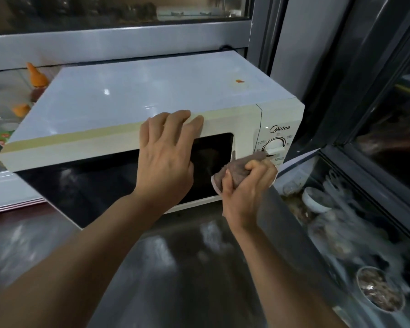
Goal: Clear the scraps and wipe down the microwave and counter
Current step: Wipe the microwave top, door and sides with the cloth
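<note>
A white microwave (pixel 133 95) with a dark door window stands on the steel counter (pixel 175 268). My left hand (pixel 167 157) lies flat against the door, its fingers spread over the top front edge. Bunched in my right hand (pixel 244 188) is a grey-brown cloth (pixel 242 169), which presses against the front of the microwave just below the white dial (pixel 273 145) on the control panel. A small orange scrap (pixel 240 81) and a faint stain sit on the microwave's top near its right rear corner.
A glass display case to the right holds a white bowl (pixel 314 201), a metal bowl of food (pixel 380 292) and blurred dishes. Orange-capped bottles (pixel 36 78) stand behind the microwave at left. A window frame (pixel 118 41) runs behind it.
</note>
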The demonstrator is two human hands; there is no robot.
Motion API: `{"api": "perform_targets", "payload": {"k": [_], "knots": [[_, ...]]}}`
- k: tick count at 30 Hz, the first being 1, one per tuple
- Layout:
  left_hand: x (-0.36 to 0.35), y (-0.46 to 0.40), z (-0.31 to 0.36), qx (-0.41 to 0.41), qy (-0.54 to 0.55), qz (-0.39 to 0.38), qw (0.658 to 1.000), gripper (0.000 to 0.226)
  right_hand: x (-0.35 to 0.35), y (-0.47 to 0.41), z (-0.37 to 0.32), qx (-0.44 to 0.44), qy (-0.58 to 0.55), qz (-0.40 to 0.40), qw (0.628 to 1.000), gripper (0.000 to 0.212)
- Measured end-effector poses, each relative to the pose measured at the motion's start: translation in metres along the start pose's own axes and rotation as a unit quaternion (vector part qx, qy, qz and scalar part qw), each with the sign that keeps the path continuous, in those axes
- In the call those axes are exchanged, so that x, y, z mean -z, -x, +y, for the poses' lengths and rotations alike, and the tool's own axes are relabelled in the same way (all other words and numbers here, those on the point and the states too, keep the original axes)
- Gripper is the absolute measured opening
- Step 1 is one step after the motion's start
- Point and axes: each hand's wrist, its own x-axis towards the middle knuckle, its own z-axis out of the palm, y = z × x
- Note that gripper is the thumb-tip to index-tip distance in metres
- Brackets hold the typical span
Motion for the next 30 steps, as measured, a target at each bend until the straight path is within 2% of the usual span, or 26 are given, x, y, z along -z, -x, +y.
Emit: {"api": "perform_targets", "payload": {"k": [5, 13, 18, 23, 30], "knots": [[0.004, 0.0, -0.001, -0.001, 0.008, -0.011, 1.0, 0.067, 0.005, 0.004, -0.004, -0.016, -0.013, -0.018, 1.0, 0.037], [0.006, 0.0, -0.002, -0.012, 0.02, -0.012, 1.0, 0.063, 0.013, -0.046, -0.045, 0.027, 0.039, 0.051, 0.998, 0.034], [0.0, 0.001, -0.003, -0.013, 0.003, 0.011, 1.0, 0.062, 0.002, -0.013, -0.017, 0.014, 0.03, 0.032, 0.999, 0.034], [-0.001, -0.001, -0.001, -0.011, -0.015, 0.022, 1.0, 0.067, -0.011, 0.001, 0.006, 0.043, -0.037, 0.071, 0.996, 0.033], [0.0, 0.0, 0.004, 0.01, -0.023, 0.016, 1.0, 0.068, -0.024, 0.035, 0.043, -0.049, -0.05, -0.009, 0.997, 0.035]]}}
